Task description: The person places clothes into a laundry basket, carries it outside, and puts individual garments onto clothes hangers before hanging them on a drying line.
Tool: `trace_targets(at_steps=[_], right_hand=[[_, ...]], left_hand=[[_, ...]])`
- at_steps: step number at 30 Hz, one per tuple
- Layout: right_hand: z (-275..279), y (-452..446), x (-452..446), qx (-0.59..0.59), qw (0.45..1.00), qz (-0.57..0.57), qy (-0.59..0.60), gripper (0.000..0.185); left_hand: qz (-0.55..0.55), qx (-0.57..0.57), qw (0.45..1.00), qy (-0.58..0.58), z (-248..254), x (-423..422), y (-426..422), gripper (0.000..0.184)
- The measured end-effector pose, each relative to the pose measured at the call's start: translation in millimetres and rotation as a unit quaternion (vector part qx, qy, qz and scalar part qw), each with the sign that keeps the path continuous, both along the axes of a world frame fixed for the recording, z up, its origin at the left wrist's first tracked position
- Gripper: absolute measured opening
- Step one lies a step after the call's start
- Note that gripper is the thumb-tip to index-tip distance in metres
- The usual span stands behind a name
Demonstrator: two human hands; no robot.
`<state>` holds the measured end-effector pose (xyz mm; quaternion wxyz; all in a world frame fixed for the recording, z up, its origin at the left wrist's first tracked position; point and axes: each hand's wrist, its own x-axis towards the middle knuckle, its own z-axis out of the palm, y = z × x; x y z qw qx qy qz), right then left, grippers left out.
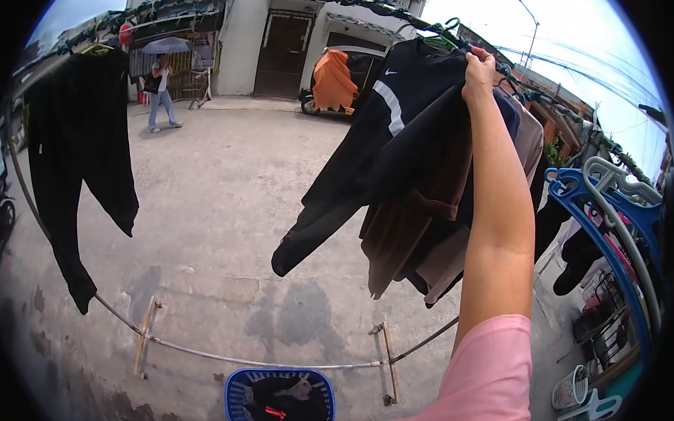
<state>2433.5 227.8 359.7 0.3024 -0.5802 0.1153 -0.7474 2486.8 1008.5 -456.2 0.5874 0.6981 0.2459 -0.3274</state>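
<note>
My right hand (pixel 480 73) is raised high at the upper right, its fingers closed on the shoulder of a black long-sleeved shirt (pixel 411 102). A white stripe and a small white logo mark the shirt's front. It hangs from a green hanger (pixel 441 40) just under the overhead line, and its sleeve swings down to the left. Behind it hang a brown garment (pixel 403 235) and several others, partly covered by the shirt and my forearm. My left hand is out of view.
Black trousers (pixel 76 134) hang at left. Below stands a blue laundry basket (pixel 230 396) holding dark clothes, near a metal rail (pixel 272 362). Blue hangers (pixel 575 185) hang at right. A person (pixel 161 93) with an umbrella walks in the background, left of a vehicle with an orange cover (pixel 332 80).
</note>
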Motion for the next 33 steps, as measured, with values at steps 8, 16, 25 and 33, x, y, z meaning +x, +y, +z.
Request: trace_targets(at_steps=[8,16,25,33], right_hand=[[-1,1,-22,0.003,0.985,0.011,0.172,0.023],[-11,17,-29,-0.028,0.958,-0.201,0.204,0.031],[-197,134,-67,-0.318,0.921,-0.091,0.207,0.026],[-594,212,-96,0.176,0.598,0.283,0.728,0.018]], left_hand=[[0.009,0.027,0.999,0.031,0,-17,-9,0.019],[-0.015,0.008,1.0,-0.02,75,6,-81,0.022],[-0.188,0.031,0.978,0.081,93,-70,-105,0.024],[-0.602,0.141,0.783,0.067,67,-156,-82,0.044]])
